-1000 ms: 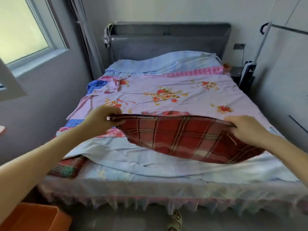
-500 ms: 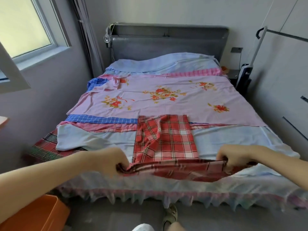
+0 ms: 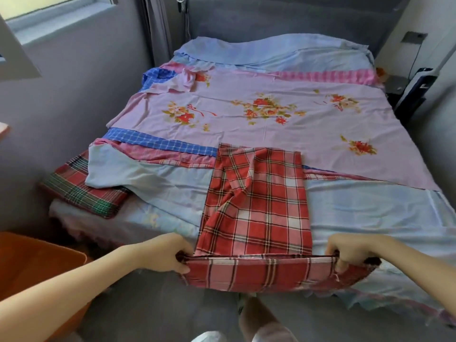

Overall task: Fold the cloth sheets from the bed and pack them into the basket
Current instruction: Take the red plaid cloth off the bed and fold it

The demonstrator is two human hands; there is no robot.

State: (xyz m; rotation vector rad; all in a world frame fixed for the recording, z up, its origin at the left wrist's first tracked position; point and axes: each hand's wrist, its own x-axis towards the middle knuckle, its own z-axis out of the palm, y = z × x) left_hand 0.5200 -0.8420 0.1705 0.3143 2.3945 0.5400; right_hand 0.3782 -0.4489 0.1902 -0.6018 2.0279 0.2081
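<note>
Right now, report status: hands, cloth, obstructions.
Left hand and right hand grip the red plaid cloth at the bed's foot edge. Cloth half-folded, near end hanging. Orange basket at left, nothing blocking.

Headboard [image 3: 308, 18], grey and padded, at 12 o'clock against the wall. Clip lamp [image 3: 181, 2] at its left corner, cord hanging down. Window [image 3: 49, 11] at 10 o'clock, grey curtain [image 3: 158, 30] just right of it. Wall socket [image 3: 414, 37] at 2 o'clock; nightstand [image 3: 394, 83] below it, beside an upright vacuum [image 3: 417, 87]. Grey floor [image 3: 148, 312] at 6 o'clock.
</note>
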